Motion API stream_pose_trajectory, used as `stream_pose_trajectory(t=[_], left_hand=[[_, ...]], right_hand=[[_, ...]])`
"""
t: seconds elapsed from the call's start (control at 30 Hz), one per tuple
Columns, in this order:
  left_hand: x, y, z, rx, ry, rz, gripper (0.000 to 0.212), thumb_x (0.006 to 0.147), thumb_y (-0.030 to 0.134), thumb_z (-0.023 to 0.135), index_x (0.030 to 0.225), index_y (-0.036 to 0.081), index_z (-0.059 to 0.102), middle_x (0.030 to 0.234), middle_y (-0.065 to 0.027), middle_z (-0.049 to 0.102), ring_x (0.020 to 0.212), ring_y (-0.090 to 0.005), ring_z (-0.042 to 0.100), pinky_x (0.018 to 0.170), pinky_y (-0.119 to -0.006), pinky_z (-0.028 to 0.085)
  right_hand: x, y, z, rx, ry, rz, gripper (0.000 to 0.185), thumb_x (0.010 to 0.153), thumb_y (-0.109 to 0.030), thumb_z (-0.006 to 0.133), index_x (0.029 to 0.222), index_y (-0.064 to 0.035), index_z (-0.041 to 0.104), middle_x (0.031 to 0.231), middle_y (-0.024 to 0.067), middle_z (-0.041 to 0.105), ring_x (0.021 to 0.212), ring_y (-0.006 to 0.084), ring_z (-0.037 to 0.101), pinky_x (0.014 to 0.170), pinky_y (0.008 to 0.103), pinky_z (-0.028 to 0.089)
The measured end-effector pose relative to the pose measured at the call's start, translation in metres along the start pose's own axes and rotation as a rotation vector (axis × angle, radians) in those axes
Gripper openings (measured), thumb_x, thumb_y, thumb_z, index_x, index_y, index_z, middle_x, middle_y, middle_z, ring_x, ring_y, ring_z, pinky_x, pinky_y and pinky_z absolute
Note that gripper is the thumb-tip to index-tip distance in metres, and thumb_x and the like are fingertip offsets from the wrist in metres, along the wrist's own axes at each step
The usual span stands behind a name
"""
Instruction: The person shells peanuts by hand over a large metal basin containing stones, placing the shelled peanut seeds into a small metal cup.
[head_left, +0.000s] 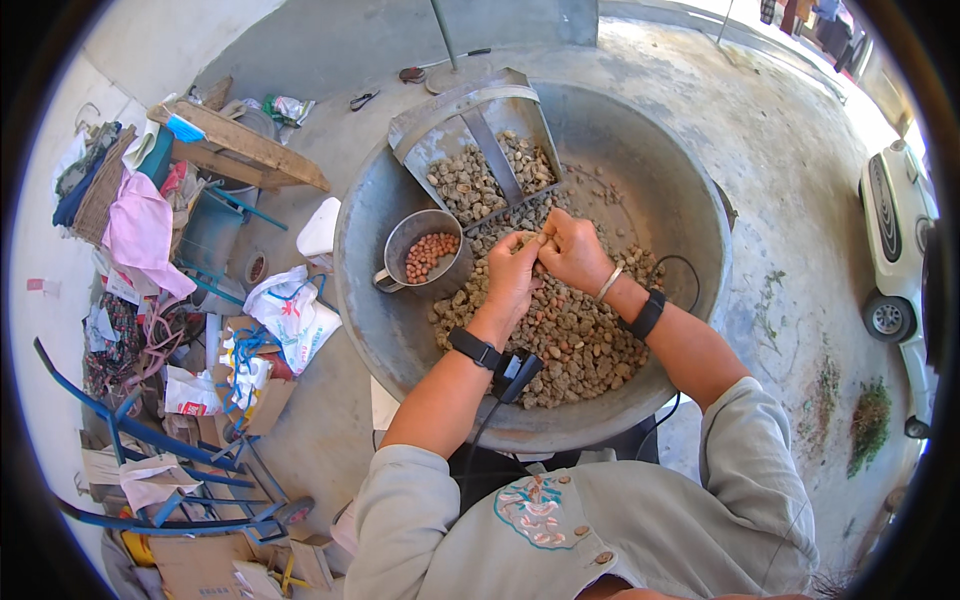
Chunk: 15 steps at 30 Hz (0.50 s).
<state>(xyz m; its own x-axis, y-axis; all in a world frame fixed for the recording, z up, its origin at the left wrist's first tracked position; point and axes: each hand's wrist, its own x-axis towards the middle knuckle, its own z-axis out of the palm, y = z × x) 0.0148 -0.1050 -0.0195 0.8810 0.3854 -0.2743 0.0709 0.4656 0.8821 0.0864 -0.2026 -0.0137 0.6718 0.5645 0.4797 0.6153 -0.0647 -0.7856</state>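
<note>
My left hand (514, 270) and my right hand (571, 244) meet at the fingertips over a large round metal basin (697, 225). Between them they pinch a small pale piece, seemingly a peanut pod (541, 238). Below lies a heap of soil-crusted peanuts (577, 352), with some reddish kernels among them. A metal mug (450, 277) with peanut kernels (431, 257) in it stands in the basin, left of my left hand. A metal scoop (491, 154) with a strap handle, holding more crusted peanuts, leans on the basin's far rim. My wrists carry black straps, and the right one also a bangle.
Left of the basin are a wooden bench (247, 146), white plastic bags (292, 315), an open cardboard box (270, 397) and a blue metal hand cart (172, 450). A pole on a round base (457, 75) stands behind the basin. A white toy car (892, 225) is at right.
</note>
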Motion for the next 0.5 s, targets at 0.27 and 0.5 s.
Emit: stream_pose_trajectory(t=[0.27,0.5], left_hand=[[0.0006,-0.0015,-0.0021,-0.119,-0.014,-0.06,0.008,0.083,0.013,0.056,0.08,0.008,0.05,0.063,0.0021,0.049,0.049,-0.0044,0.045,0.034,-0.016,0.027],[0.0035,0.0019,-0.0046,-0.345,-0.076,-0.056,0.009,0.085,0.014,0.054,0.087,0.009,0.047,0.074,-0.0002,0.05,0.056,-0.0068,0.046,0.037,-0.016,0.031]], right_hand=[[-0.0015,0.0008,0.0022,-0.026,-0.011,-0.004,0.009,0.067,-0.002,0.055,0.069,0.0011,0.047,0.052,0.015,0.052,0.047,0.0269,0.055,0.045,0.0348,0.044],[0.0031,0.0032,-0.0058,0.352,-0.057,0.333,0.011,0.074,-0.002,0.054,0.081,0.0036,0.06,0.054,0.0015,0.054,0.048,0.0033,0.047,0.042,0.0218,0.039]])
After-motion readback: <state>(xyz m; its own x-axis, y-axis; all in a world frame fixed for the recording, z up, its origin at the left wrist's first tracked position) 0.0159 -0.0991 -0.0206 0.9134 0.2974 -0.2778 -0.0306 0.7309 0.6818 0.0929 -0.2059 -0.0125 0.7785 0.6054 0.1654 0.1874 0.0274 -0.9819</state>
